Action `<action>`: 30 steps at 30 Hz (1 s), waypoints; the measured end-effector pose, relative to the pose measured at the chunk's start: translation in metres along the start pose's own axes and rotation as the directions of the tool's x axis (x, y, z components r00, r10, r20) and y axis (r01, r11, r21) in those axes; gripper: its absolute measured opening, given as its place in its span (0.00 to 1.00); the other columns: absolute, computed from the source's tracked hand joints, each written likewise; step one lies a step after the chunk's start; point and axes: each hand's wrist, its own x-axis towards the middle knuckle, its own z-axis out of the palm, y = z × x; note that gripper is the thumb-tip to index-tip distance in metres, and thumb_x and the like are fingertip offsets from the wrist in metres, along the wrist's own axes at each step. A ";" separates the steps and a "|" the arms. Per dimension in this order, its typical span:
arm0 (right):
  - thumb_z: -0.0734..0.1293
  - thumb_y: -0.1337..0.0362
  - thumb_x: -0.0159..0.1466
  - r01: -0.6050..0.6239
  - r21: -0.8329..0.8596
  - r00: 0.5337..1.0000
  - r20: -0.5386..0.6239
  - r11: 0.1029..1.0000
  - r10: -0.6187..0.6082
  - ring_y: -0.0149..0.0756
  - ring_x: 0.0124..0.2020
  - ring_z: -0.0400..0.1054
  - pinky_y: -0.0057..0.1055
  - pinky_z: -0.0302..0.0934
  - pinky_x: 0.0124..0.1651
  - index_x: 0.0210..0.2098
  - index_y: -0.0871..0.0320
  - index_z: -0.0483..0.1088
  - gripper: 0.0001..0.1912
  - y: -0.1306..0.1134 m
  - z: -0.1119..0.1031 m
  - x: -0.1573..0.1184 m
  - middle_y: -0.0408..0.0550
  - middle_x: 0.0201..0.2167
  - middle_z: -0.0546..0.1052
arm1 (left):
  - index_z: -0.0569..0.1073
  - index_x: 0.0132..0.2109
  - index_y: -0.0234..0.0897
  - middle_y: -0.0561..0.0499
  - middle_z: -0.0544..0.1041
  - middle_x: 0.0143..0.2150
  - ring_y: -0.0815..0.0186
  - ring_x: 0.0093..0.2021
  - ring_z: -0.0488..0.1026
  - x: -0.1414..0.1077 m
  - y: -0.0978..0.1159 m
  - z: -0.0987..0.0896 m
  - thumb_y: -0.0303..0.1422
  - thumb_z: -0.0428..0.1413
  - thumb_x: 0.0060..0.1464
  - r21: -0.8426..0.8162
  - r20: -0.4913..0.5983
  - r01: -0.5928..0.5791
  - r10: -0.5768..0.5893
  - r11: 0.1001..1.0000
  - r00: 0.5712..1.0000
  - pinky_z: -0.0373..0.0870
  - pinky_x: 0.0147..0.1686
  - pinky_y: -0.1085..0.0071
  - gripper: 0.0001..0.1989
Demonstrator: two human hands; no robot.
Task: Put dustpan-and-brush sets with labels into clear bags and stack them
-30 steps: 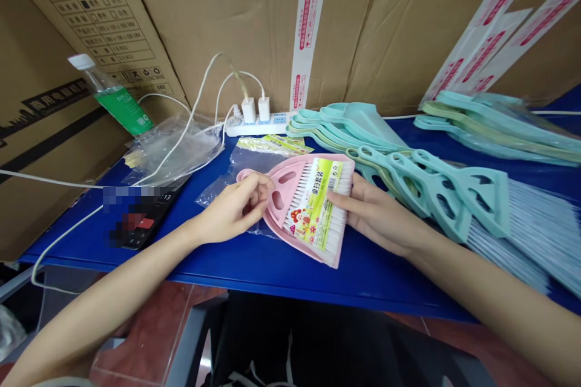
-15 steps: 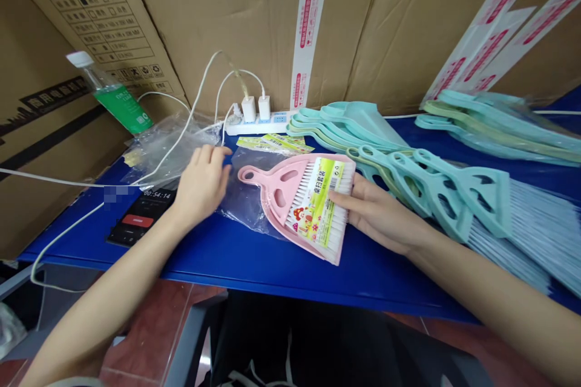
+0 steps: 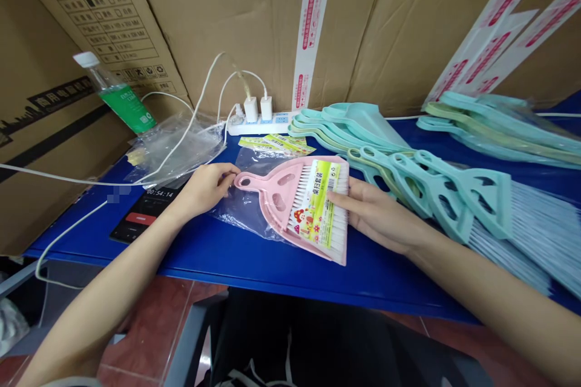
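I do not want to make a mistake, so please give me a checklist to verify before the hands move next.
1. Pink plastic dustpan held: ok, the right hand grips its wide end.
2. Pink plastic brush with white bristles lying over the dustpan: ok.
3. Printed yellow-green label across the bristles: ok.
4. Left hand gripping firmly: cannot tell; its fingertips are at the handle end.
5. Clear plastic bag uncovered: not ok, the dustpan hides part of it.
6. Bag mouth open: cannot tell.
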 end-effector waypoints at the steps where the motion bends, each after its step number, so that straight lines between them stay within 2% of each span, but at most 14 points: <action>1: 0.71 0.64 0.62 0.006 -0.006 1.000 0.003 1.000 -0.006 0.46 0.58 0.70 0.49 0.64 0.61 0.46 0.52 0.71 0.13 0.000 -0.001 0.000 0.49 0.53 0.78 | 0.76 0.38 0.39 0.57 0.75 0.21 0.69 0.21 0.71 -0.001 0.000 -0.001 0.29 0.47 0.58 -0.011 -0.009 0.007 -0.007 1.000 1.000 0.63 0.26 0.74 0.12; 7: 0.72 0.60 0.62 0.067 -0.054 0.998 0.014 0.996 -0.066 0.46 0.58 0.70 0.51 0.66 0.59 0.51 0.50 0.67 0.19 0.003 -0.005 -0.001 0.49 0.56 0.76 | 0.77 0.35 0.40 0.58 0.74 0.18 0.71 0.18 0.68 -0.001 -0.005 -0.007 0.33 0.51 0.57 -0.038 -0.007 0.006 -0.006 0.999 1.000 0.59 0.22 0.75 0.10; 11: 0.71 0.60 0.62 0.048 -0.060 0.999 0.018 0.997 -0.047 0.46 0.58 0.70 0.49 0.67 0.59 0.52 0.51 0.65 0.20 0.003 -0.006 -0.001 0.50 0.57 0.76 | 0.78 0.36 0.40 0.58 0.74 0.17 0.71 0.18 0.68 -0.001 -0.006 -0.008 0.35 0.53 0.57 -0.072 0.008 0.037 -0.036 0.997 0.999 0.60 0.23 0.75 0.10; 15: 0.70 0.61 0.64 0.043 -0.070 0.999 0.031 0.997 -0.041 0.45 0.58 0.69 0.49 0.67 0.59 0.54 0.50 0.65 0.20 0.002 -0.007 -0.001 0.50 0.58 0.75 | 0.79 0.34 0.40 0.57 0.75 0.20 0.71 0.19 0.65 -0.001 -0.006 -0.007 0.35 0.55 0.55 -0.054 -0.035 0.018 -0.020 0.998 0.999 0.59 0.23 0.75 0.08; 25: 0.67 0.64 0.65 -0.001 -0.072 1.000 -0.002 0.997 0.001 0.45 0.54 0.73 0.51 0.69 0.56 0.56 0.48 0.60 0.22 -0.001 -0.006 -0.002 0.49 0.54 0.77 | 0.75 0.39 0.39 0.59 0.72 0.18 0.72 0.17 0.67 -0.001 -0.005 -0.006 0.32 0.49 0.59 -0.161 0.006 0.001 0.000 0.987 1.000 0.60 0.21 0.76 0.10; 30: 0.67 0.67 0.65 -0.056 -0.029 0.997 -0.048 0.998 0.055 0.45 0.53 0.74 0.52 0.67 0.58 0.57 0.49 0.60 0.22 -0.005 -0.001 -0.003 0.49 0.52 0.78 | 0.74 0.39 0.39 0.56 0.76 0.22 0.71 0.20 0.69 -0.001 -0.004 -0.005 0.32 0.47 0.59 -0.193 0.030 0.048 -0.043 0.980 0.999 0.61 0.22 0.75 0.11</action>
